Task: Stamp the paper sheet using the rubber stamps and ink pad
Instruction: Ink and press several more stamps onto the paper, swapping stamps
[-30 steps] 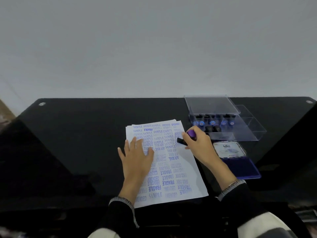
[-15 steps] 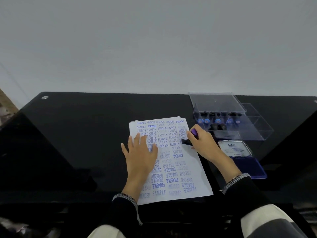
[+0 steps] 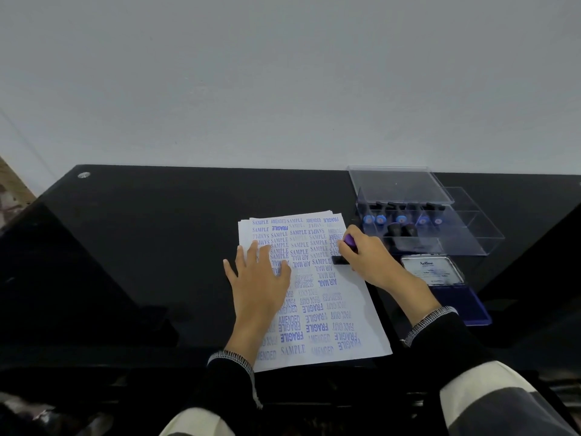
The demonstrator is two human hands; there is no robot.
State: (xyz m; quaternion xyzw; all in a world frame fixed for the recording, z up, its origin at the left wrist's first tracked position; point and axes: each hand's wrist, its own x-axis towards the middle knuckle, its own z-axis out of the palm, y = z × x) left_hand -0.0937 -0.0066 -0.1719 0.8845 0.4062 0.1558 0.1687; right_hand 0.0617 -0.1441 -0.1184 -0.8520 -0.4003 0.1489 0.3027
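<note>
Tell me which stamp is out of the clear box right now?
The purple-handled stamp in the right hand, pressed on the paper sheet; the other stamps sit in the box.

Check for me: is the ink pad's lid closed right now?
No, the ink pad lies open, lid flipped back and blue pad exposed.

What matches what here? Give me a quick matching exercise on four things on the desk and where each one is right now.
Things:
1. stamp
2. left hand
3. ink pad
4. clear box

Places:
A. open, at the desk's right edge, nearer the person than the box
B. far right, with more stamps inside
C. held in the right hand, at the paper's right edge
D. flat on the paper

Pairs: 1-C, 2-D, 3-A, 4-B
</note>
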